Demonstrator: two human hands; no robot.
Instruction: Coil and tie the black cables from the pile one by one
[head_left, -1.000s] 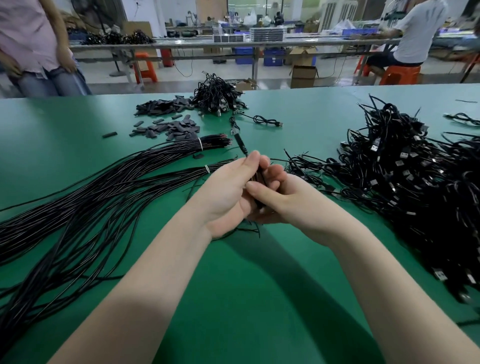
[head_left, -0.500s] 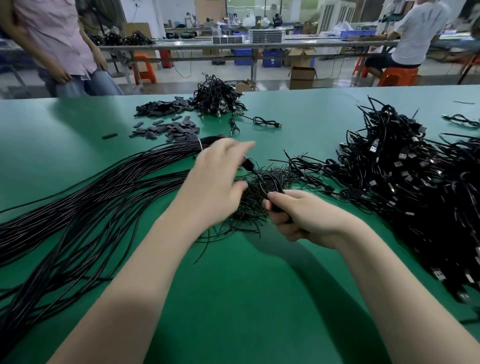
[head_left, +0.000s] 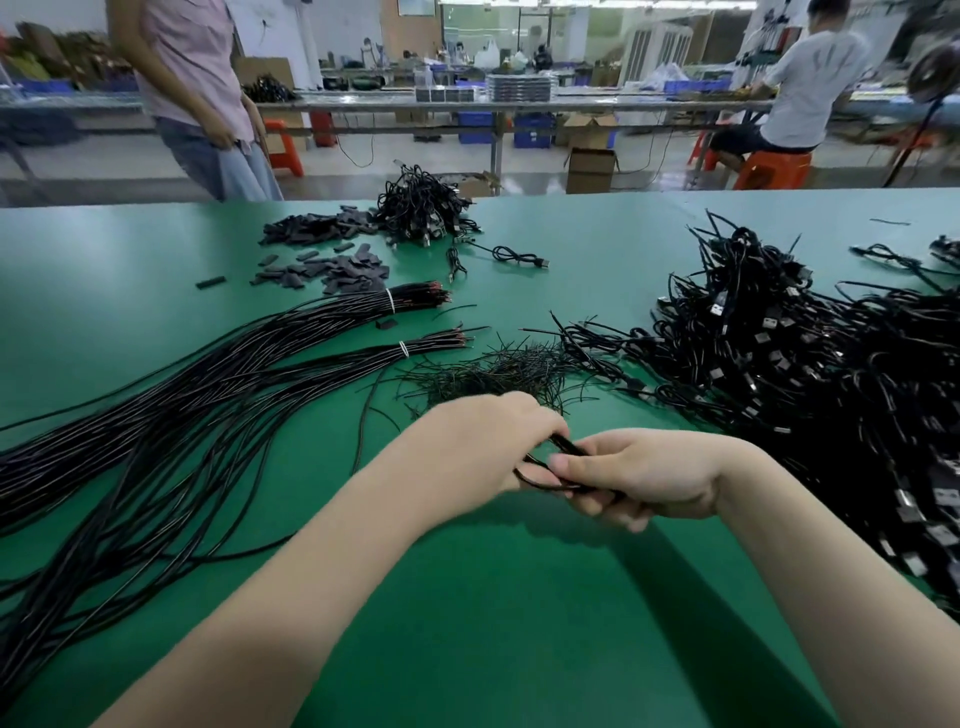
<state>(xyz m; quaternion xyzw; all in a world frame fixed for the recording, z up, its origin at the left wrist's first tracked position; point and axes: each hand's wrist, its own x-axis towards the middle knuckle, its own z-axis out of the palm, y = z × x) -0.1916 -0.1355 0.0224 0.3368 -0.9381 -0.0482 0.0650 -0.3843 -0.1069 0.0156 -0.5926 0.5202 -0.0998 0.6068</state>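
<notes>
Both hands meet over the green table (head_left: 467, 597) on one coiled black cable (head_left: 540, 480). My left hand (head_left: 483, 441) grips the coil's left end, fingers curled round it. My right hand (head_left: 639, 475) pinches the coil from the right, thumb on top. A big pile of black USB cables (head_left: 810, 374) lies to the right. A heap of thin black twist ties (head_left: 498, 371) sits just beyond my hands.
Long black wire bundles (head_left: 156, 415) with white bands spread over the left. At the far middle lie a small heap of coiled cables (head_left: 423, 208), dark flat sleeves (head_left: 332, 265) and a single cable (head_left: 519, 257). A person (head_left: 197, 93) stands behind the table's far left.
My left hand came back from the twist ties to the coil and now grips it. Both hands sit nearer to me. The person behind has walked to the right.
</notes>
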